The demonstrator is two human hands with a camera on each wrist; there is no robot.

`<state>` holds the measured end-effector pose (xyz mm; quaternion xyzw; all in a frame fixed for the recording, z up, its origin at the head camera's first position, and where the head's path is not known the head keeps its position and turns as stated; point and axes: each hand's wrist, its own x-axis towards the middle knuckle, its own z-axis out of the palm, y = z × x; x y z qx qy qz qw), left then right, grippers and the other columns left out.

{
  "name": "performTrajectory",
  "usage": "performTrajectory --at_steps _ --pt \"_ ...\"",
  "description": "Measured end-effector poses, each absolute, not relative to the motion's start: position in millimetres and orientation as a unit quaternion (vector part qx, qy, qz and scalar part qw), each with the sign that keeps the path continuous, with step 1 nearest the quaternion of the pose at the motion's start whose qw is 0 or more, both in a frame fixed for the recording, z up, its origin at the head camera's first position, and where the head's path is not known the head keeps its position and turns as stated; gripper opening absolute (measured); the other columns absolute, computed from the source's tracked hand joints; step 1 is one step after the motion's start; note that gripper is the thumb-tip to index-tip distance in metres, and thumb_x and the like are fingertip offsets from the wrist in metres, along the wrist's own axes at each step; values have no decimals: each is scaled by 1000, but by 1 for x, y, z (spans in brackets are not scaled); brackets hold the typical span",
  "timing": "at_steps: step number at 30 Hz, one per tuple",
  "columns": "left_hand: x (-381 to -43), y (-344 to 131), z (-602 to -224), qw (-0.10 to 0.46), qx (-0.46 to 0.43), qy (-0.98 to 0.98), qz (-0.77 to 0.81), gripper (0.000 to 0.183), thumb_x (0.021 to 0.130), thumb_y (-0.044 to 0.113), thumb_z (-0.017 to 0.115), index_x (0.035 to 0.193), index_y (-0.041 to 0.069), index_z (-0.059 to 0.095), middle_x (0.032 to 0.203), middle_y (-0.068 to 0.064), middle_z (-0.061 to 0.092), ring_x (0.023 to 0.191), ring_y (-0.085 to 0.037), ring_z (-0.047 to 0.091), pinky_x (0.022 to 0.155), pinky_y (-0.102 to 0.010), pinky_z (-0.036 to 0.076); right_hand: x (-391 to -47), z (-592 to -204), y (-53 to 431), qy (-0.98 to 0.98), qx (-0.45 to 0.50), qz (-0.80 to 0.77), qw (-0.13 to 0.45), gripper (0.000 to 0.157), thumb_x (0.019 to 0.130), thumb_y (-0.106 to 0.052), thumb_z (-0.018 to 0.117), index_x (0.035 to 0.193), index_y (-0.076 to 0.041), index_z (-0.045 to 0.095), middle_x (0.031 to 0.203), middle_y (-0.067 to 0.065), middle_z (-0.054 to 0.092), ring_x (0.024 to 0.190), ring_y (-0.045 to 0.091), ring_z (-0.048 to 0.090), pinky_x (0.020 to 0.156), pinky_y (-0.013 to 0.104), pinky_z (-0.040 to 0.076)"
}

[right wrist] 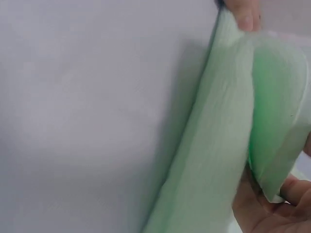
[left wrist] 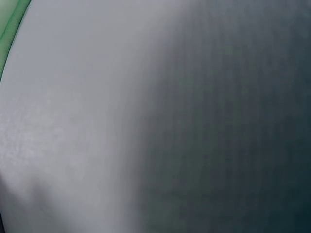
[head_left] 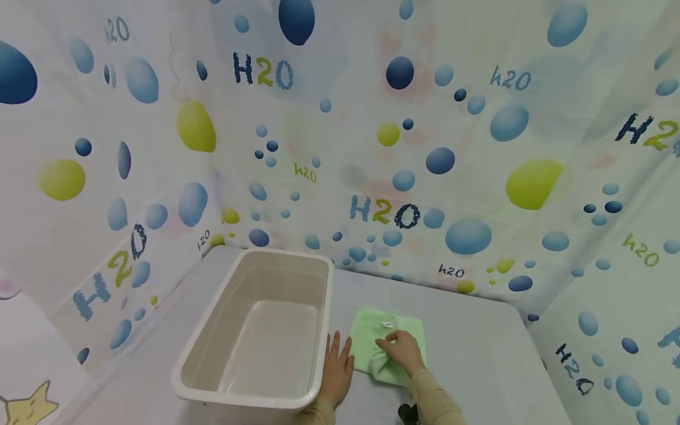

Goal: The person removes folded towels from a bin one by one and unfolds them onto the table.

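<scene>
A light green cloth [head_left: 363, 332] with a small white tag lies on the table, partly bunched up under my right hand [head_left: 402, 350]. Thumb and fingers of that hand pinch a raised fold of it. Seen from the right wrist, the cloth [right wrist: 206, 131] stands up in a fold, with fingers [right wrist: 245, 19] at its top end and a palm and fingers [right wrist: 265, 211] at its lower end. My left hand [head_left: 337, 369] rests with straight fingers between the cloth and a cream plastic basin [head_left: 186, 348]. The left wrist view is mostly dark and blurred, with a green edge in its corner.
The basin stands on the left of the grey-white table [head_left: 473, 348], with nothing visible inside it. A wall covering [head_left: 340, 136] printed with bubbles rises behind the table and along its sides. Beside my right forearm shows a small dark object [head_left: 408, 413].
</scene>
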<state>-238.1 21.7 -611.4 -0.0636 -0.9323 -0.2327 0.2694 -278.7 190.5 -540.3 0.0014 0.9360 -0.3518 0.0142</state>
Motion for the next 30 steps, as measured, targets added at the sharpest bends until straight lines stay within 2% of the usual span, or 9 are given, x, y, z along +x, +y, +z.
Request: performTrajectory --at_steps 4,7,10,11,14,17,23,27,30 --pt "-237 21 -614 278 -69 -929 -234 36 87 20 58 121 9 62 131 -21 54 121 -42 46 105 -19 -29 -269 -544 216 915 41 -400 33 32 76 -9 62 107 3 64 112 23 63 79 26 57 65 36 48" --pt "-240 20 -613 279 -71 -928 -235 37 87 19 58 122 8 61 132 -22 53 123 -43 45 105 -20 -29 -267 -543 235 912 49 -406 34 42 72 1 56 114 3 61 122 27 57 87 32 54 68 36 44" --pt "-241 18 -612 273 -70 -930 -236 37 87 18 57 122 8 61 132 -22 53 124 -43 45 105 -19 -29 -267 -543 258 937 29 -349 22 49 71 6 49 119 4 58 127 30 51 110 42 51 84 46 46" --pt "-241 18 -612 270 -70 -931 -237 37 88 19 57 123 8 61 132 -22 53 124 -43 44 105 -19 -29 -266 -545 266 946 23 -324 18 51 72 7 47 121 4 56 128 31 49 116 46 48 88 51 45" --pt "-240 18 -614 267 -70 -931 -241 37 88 19 56 123 8 60 132 -22 52 124 -43 44 105 -19 -29 -262 -555 296 969 12 -245 2 49 76 7 45 125 5 53 125 33 49 115 52 47 92 58 42" --pt "-239 18 -616 266 -71 -930 -242 37 88 20 56 122 8 61 132 -23 52 123 -44 44 105 -19 -30 -255 -565 327 982 29 -188 0 48 80 2 49 128 5 51 126 31 48 108 50 51 87 59 45" --pt "-240 18 -617 278 -68 -929 -236 37 87 21 57 122 9 61 131 -22 53 123 -44 44 107 -21 -29 -251 -571 369 993 40 -109 5 52 79 0 56 130 2 48 123 24 48 99 44 50 74 56 50" --pt "-243 21 -619 282 -76 -924 -245 37 87 20 57 122 7 61 130 -23 53 122 -45 44 107 -20 -28 -251 -570 376 995 41 -88 -6 52 78 -1 58 129 2 49 120 26 49 97 46 50 73 56 49" --pt "-244 22 -620 271 -80 -926 -250 37 88 20 56 122 6 61 131 -24 53 123 -46 43 106 -20 -29 -250 -572 372 995 62 -80 -16 47 81 -2 55 127 3 49 122 30 44 102 49 45 77 59 44"
